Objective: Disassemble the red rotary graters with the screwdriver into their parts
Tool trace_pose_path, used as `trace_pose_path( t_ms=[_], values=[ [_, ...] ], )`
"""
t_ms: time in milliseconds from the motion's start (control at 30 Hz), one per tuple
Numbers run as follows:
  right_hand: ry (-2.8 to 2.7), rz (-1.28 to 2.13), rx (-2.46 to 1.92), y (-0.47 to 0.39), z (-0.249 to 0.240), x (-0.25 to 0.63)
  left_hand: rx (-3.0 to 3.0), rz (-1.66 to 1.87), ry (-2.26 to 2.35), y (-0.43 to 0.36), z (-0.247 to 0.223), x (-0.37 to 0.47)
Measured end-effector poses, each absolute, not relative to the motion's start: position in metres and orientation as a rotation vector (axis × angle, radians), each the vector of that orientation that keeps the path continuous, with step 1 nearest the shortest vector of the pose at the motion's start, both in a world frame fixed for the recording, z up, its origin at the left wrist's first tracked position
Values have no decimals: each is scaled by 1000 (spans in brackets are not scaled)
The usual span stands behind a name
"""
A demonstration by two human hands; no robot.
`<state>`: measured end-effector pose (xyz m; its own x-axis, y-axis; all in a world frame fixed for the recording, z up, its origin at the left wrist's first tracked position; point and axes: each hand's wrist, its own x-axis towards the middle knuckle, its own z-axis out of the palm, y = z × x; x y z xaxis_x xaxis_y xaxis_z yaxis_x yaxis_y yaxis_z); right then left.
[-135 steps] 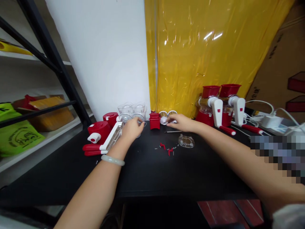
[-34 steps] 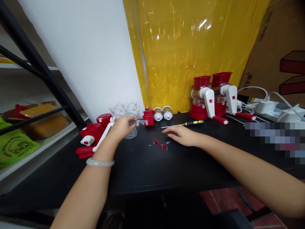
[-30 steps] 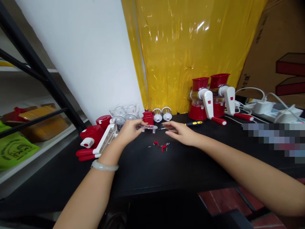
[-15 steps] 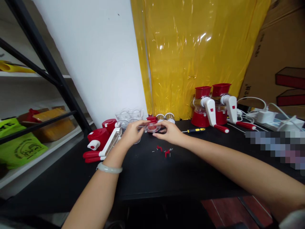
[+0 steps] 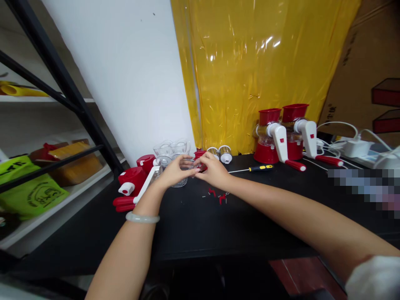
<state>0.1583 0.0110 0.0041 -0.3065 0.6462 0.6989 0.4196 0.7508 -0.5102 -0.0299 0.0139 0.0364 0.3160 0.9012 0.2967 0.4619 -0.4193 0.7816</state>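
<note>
Between the two hands, above the black table (image 5: 184,233), we find the clear plastic part (image 5: 196,164), largely covered by fingers. The left hand (image 5: 175,171) is narrowed on one side of it; the right hand (image 5: 214,171) pinches it from the other. We judge this two-sided grip serves to keep a small, slick piece steady. Just nearer than the right hand lie red clips (image 5: 222,198) and loose metal pins, presumably kept within easy reach. Right of the right hand, a screwdriver (image 5: 261,168) lies with its shaft towards that hand. Beyond the right hand sit metal drums (image 5: 225,154); left of the left hand, red bases (image 5: 133,181) and white crank arms (image 5: 146,186) appear grouped by kind. As to writing, the carton (image 5: 364,71) far right of the right hand bears dark characters, too blurred for us to read; the green bag (image 5: 43,196) far left of the left hand carries black print we cannot decipher, and we find no brand legible
</note>
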Motion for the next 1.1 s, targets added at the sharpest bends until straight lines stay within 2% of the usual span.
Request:
trace_pose_path(
  t_ms=[133, 267, 400, 1100],
  values=[
    [-2063, 336, -705, 1, 3, 182, 2375, 925, 1483, 15, 48, -53],
    [-1983, 453, -758, 6, -7, 213, 2585, 567, 1778, 19, 54, -75],
    [-1867, 528, -889, 19, -17, 235, 2575, 327, 1795, 24, 52, -80],
    [-1982, 520, -899, 18, -17, 241, 2455, 219, 1678, 37, 35, -82]
  ],
)
